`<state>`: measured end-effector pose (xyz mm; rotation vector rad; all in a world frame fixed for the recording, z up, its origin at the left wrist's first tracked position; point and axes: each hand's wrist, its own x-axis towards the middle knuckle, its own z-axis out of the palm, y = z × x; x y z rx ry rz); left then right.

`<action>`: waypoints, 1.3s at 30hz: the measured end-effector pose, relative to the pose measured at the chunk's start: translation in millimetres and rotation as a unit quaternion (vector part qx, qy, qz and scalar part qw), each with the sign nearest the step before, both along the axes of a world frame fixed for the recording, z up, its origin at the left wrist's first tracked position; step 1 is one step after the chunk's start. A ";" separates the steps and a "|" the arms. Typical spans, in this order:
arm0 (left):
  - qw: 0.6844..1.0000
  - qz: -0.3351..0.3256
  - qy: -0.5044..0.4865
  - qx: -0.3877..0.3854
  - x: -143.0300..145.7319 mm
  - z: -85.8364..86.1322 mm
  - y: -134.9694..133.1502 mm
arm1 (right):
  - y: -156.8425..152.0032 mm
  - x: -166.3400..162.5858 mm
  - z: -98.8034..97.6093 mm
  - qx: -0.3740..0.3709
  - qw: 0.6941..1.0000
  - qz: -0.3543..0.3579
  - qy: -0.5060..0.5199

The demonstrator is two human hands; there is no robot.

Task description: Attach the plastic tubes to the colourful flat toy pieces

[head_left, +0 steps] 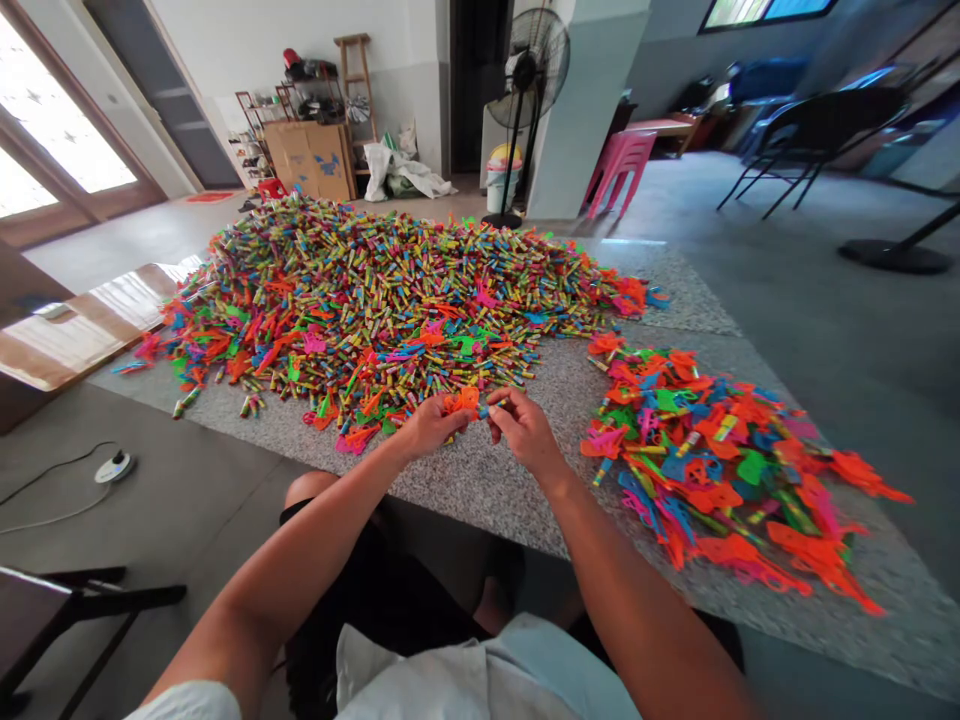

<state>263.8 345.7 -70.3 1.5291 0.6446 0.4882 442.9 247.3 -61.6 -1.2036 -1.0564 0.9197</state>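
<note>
My left hand (431, 424) is closed on a flat orange plastic piece (463, 400) with cut-out openings. My right hand (523, 428) pinches a small tube (484, 410), light bluish at the end that shows; the fingers cover the rest. The tube and the orange piece meet between my hands, just above the near edge of the granite slab. Beyond them spreads a big pile of short, colourful wrapped tubes (390, 270) with plastic pieces mixed in. To the right lies a smaller heap of orange, green, blue and pink plastic pieces (709, 497), some with tubes attached.
The speckled granite slab (480, 490) lies low, its near edge at my knees. A standing fan (525, 70), a white bucket (502, 180) and pink stools (628, 160) stand behind it. At left, a corded white socket (114, 467) rests on the floor near a dark chair (60, 620).
</note>
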 end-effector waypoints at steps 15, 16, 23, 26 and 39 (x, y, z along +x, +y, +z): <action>0.994 -0.008 0.056 0.098 24.9 -5.5 -17.0 | -14.6 4.6 -18.7 -0.011 0.995 -0.084 0.048; 0.992 -0.017 0.065 0.105 25.9 -6.2 -13.1 | -15.4 10.3 -20.0 -0.028 0.995 -0.088 0.041; 0.846 0.201 0.297 0.395 -0.2 11.7 74.2 | -33.8 109.9 -32.5 -0.012 0.879 -0.456 0.140; 0.763 0.240 0.409 0.439 -17.2 18.9 113.3 | -42.4 142.9 -31.0 0.036 0.822 -0.503 0.266; 0.778 0.206 0.367 0.467 -63.0 23.7 168.8 | 52.3 2.1 -49.8 -0.254 0.863 -0.092 -0.428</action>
